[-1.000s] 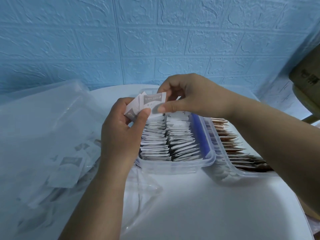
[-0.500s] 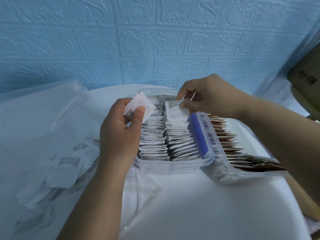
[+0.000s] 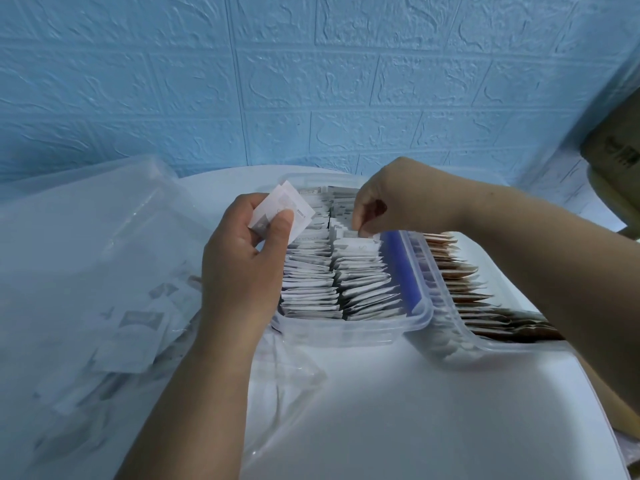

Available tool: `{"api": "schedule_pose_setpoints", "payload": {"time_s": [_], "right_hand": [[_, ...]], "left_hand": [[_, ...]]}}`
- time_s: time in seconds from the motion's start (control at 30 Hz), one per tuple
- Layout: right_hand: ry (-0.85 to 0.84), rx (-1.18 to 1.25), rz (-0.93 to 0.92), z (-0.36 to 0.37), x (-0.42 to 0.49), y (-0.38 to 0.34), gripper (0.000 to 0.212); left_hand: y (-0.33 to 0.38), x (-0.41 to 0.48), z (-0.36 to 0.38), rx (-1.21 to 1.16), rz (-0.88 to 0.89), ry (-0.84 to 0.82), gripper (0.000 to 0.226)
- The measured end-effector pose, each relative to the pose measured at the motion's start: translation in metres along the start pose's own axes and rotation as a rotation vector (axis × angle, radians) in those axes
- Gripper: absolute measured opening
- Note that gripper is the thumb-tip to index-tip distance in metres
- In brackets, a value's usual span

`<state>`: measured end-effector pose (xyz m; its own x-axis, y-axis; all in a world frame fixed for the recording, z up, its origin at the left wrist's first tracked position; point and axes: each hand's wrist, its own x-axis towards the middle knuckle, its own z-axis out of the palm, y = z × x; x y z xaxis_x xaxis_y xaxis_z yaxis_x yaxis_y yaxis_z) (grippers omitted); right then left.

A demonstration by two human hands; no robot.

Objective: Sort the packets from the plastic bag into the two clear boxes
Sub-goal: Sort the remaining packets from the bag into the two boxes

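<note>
The left hand (image 3: 242, 271) has its grip clenched round a few small white paper packets (image 3: 287, 211), held over the far left corner of the clear plastic box (image 3: 346, 327) filled with two rows of white packets. The right hand (image 3: 391, 199) pinches in its grip the top edge of a single white packet (image 3: 360, 242) standing in the right row. The second clear box (image 3: 485, 344) — holding brown packets — touches its right side. The translucent plastic bag (image 3: 104, 271) lies left on the white table (image 3: 415, 410).

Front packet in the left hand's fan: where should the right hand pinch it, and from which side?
On the front packet, pinch the free upper right corner, coming from the right over the white-packet box: the left hand's thumb covers its lower left.
</note>
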<state>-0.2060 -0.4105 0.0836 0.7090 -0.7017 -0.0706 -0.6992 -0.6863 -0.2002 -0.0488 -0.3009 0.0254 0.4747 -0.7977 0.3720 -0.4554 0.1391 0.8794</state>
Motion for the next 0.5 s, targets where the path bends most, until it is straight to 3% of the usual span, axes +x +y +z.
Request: {"api": "schedule_pose_setpoints", "payload": {"time_s": [0.2,0.27,0.37,0.43,0.5], "right_hand": [[-0.033,-0.021,0.030,-0.001,0.006,-0.002,0.010],[0.029,0.047,0.027,-0.003,0.005,-0.003,0.010],[0.143,0.344,-0.017,-0.007,0.001,-0.013,0.010],[0.103,0.567,-0.071,-0.009,-0.003,-0.025,0.010],[0.071,0.613,-0.129,-0.007,-0.004,-0.035,0.016]], "left_hand": [[0.002,0.000,-0.002,0.001,-0.003,-0.013,0.021],[0.002,0.000,-0.002,-0.002,-0.011,-0.025,0.024],[0.003,0.000,-0.002,-0.012,-0.019,-0.035,0.026],[0.005,-0.001,-0.003,-0.034,-0.017,-0.044,0.024],[0.005,-0.001,-0.003,-0.068,-0.017,-0.051,0.019]]}}
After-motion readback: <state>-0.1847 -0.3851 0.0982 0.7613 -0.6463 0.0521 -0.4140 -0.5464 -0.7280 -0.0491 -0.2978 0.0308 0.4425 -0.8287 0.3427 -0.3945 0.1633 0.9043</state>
